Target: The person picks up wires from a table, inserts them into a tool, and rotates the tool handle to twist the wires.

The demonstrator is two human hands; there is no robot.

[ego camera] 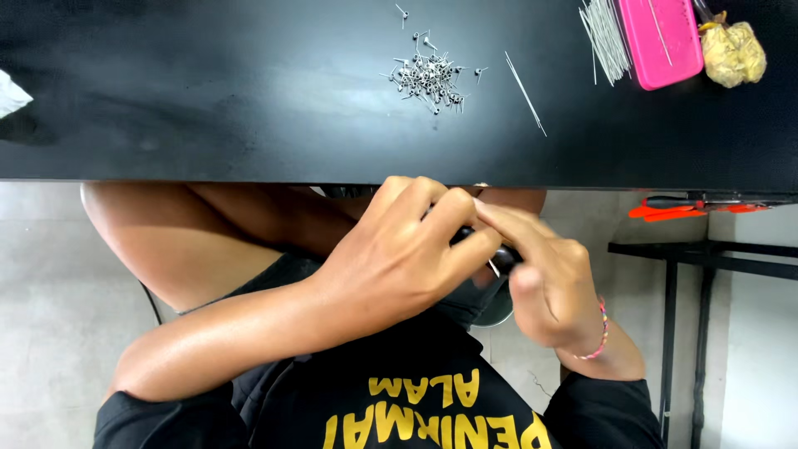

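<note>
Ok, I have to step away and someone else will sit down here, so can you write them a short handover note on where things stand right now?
Left hand: closed over a small dark tool, held over the lap just below the table edge.
Right hand: fingertips pinching at the same tool, where a short bit of thin wire shows.
On the table: a pile of small bent metal pieces, one loose straight wire, a bundle of straight wires beside a pink box.
Done: the pile of bent pieces.
Left: the straight wires in the bundle, plus the loose one.

Table (208,100) matt black; pin pile (428,76) shiny metal; tray (662,37) glossy pink plastic.
</note>
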